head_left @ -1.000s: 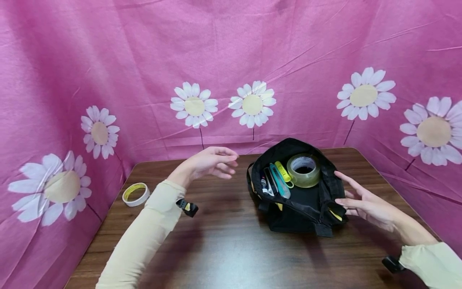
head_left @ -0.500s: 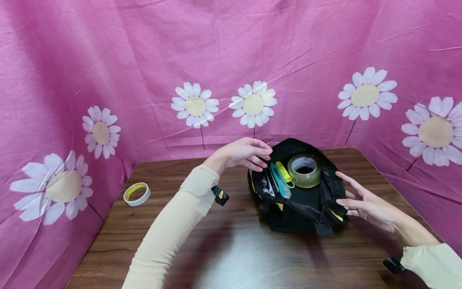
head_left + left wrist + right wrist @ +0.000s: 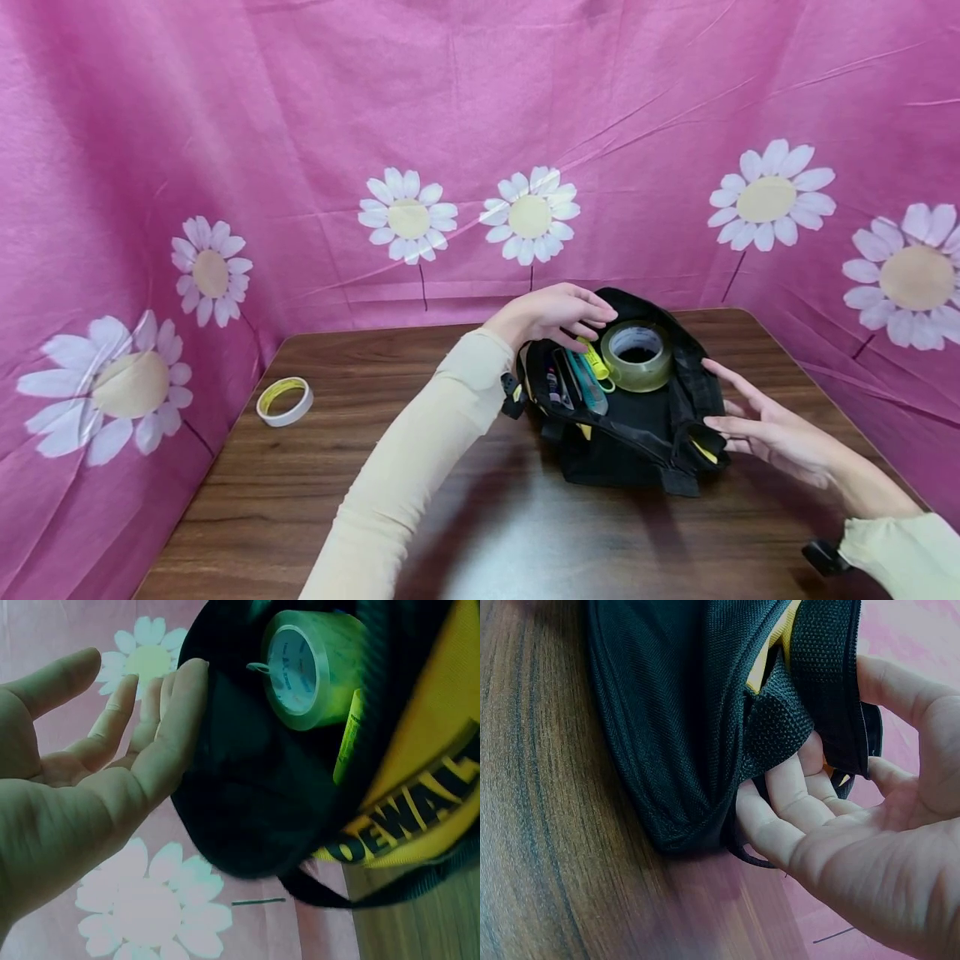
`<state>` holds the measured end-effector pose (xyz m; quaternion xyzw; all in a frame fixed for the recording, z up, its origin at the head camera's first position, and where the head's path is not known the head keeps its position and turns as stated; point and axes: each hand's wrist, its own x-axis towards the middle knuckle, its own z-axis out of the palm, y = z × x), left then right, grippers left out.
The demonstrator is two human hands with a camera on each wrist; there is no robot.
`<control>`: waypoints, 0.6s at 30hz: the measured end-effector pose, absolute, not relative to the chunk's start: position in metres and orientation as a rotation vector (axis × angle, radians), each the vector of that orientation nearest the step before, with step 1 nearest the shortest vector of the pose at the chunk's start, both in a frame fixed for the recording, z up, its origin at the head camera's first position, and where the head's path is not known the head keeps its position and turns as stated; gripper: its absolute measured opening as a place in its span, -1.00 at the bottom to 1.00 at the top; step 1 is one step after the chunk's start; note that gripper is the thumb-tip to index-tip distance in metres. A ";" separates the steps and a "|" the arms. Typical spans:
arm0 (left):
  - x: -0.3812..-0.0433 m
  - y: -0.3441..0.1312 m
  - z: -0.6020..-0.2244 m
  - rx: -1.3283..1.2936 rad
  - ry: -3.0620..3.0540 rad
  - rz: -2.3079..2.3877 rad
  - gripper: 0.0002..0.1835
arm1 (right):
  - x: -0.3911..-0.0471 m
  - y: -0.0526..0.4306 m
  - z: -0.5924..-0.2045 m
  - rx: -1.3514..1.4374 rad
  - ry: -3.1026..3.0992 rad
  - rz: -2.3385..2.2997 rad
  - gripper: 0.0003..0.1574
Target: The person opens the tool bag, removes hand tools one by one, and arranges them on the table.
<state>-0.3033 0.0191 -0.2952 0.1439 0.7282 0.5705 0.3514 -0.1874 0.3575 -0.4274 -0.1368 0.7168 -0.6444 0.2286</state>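
A black tool bag (image 3: pixel 622 454) lies with its mouth wide on the table, its yellow DEWALT panel (image 3: pixel 431 784) showing in the left wrist view. Inside are a roll of clear packing tape (image 3: pixel 637 358), a yellow highlighter (image 3: pixel 596 362), a teal utility knife (image 3: pixel 588 383) and slim dark items (image 3: pixel 561 383), partly unclear. My left hand (image 3: pixel 558 315) is over the bag's left back rim, fingers loosely extended and holding nothing; it covers part of the contents. At the bag's right end my right hand (image 3: pixel 780 442) grips the edge, fingers by the webbing strap (image 3: pixel 776 727).
A roll of white tape (image 3: pixel 285 402) with a yellow core lies at the far left of the wooden table (image 3: pixel 420 417). A pink flowered cloth (image 3: pixel 465 100) hangs behind the table and along both sides.
My left hand has moved right, from the middle of the table to above the bag's mouth. The right hand stays at the bag's right end, and the bag has barely shifted.
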 end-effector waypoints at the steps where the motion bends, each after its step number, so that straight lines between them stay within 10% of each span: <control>1: -0.304 0.022 -0.296 0.369 1.889 1.473 -0.67 | -0.187 0.357 -0.427 -0.380 1.970 -1.777 0.04; 18: -0.317 0.038 -0.356 0.211 1.905 1.393 -0.41 | -0.186 0.355 -0.429 -0.378 1.979 -1.782 0.05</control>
